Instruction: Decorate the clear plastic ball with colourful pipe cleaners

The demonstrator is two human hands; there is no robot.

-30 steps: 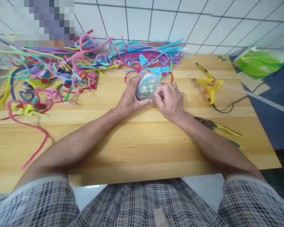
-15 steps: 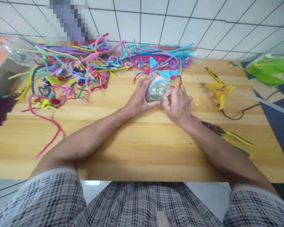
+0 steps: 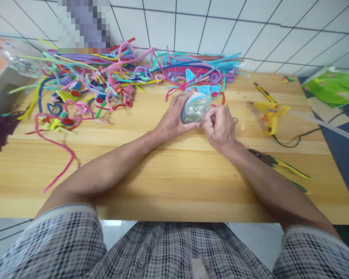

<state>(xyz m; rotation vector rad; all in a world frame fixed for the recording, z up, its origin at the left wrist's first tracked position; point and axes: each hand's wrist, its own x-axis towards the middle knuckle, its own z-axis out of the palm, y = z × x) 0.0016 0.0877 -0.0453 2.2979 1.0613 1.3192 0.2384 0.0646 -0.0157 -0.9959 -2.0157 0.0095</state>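
My left hand (image 3: 173, 118) is wrapped round the left side of a clear, shiny round ball (image 3: 196, 110) with a light blue band along its upper left edge. The thumb lies along its lower edge. My right hand (image 3: 220, 126) is closed in a pinch against the ball's lower right side; what its fingers grip is hidden. Just behind the ball lie light blue pipe-cleaner shapes (image 3: 205, 89) and a red pipe cleaner (image 3: 222, 97).
Coloured pipe cleaners (image 3: 104, 73) are heaped along the wall, one pink strand (image 3: 71, 157) trailing forward. A clear balloon-like ball (image 3: 23, 60) is at left. To the right lie a yellow glue gun (image 3: 270, 114), a utility knife (image 3: 264, 93), pliers (image 3: 279, 164) and a green bag (image 3: 334, 85).
Both hands keep their hold, and the ball sits almost as before. My right hand's fingers have shifted slightly at the ball's edge. The whole view has moved a little.
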